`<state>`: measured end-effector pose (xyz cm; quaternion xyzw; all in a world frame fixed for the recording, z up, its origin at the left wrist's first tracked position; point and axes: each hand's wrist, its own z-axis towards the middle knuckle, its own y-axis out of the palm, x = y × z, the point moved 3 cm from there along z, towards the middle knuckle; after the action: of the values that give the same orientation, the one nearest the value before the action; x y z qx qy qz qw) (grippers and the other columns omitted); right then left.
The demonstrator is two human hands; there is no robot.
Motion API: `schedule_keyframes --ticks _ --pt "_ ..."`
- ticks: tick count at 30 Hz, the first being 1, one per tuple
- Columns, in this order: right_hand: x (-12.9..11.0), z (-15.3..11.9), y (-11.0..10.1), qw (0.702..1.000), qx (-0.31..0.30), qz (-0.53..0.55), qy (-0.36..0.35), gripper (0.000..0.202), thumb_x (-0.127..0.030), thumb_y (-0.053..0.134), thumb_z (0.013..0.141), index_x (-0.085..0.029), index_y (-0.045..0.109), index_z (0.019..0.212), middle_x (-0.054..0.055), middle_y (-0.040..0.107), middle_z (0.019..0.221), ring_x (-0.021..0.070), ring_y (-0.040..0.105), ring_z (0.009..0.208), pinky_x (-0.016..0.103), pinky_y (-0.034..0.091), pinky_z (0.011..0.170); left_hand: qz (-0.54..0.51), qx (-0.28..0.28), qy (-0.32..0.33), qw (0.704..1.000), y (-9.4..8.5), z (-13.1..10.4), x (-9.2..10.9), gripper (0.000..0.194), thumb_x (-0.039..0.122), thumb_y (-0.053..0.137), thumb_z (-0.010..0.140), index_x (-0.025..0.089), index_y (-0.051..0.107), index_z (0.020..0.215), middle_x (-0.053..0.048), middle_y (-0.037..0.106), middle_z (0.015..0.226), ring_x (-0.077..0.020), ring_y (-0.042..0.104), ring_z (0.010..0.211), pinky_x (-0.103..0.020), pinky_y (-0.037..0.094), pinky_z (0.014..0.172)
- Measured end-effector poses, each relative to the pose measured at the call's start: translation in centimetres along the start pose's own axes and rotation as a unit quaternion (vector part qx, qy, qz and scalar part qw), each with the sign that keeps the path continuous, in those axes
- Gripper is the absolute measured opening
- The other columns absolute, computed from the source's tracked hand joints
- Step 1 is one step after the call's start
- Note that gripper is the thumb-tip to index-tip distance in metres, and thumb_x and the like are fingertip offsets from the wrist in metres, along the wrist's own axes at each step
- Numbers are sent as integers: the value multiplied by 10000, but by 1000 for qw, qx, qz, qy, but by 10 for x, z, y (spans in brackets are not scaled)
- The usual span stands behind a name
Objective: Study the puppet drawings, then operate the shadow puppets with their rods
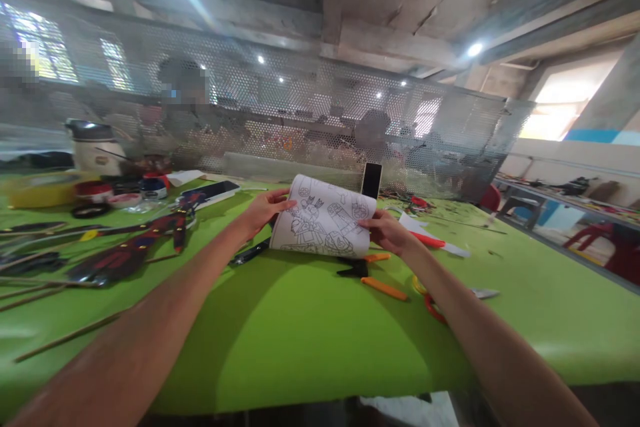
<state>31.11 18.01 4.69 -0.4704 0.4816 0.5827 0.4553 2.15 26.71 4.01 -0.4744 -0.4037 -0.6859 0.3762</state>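
A sheet of white paper [325, 217] with black line drawings of figures is held up over the green table, curving between my two hands. My left hand [273, 210] pinches its left edge, thumb in front. On the right edge, my right hand [389, 230] grips the paper with thumb and fingers closed. Just below and behind the sheet lie orange-handled pliers [385, 288], partly covered by it. Scissors [435, 307] with red handles rest beside my right forearm, which hides part of them. A black-handled tool [253, 252] pokes out under the paper's left corner.
The green table [280, 347] carries a dark red painted figure [130, 257], thin sticks [70, 333], paint jars [153, 187], yellow tape [47, 190] and a white kettle [97, 147] on the left. A phone [371, 180] stands behind the paper. A perforated metal screen [300, 120] borders the far side.
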Motion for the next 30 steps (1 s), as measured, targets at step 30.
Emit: schedule_keyframes --ticks 30 --pt "-7 8 -12 988 142 20 -62 339 -127 850 515 -203 740 826 37 773 883 215 711 804 310 584 685 85 -99 -60 990 9 -5 -11 433 376 914 532 155 775 878 -117 771 945 -255 715 823 -400 583 812"
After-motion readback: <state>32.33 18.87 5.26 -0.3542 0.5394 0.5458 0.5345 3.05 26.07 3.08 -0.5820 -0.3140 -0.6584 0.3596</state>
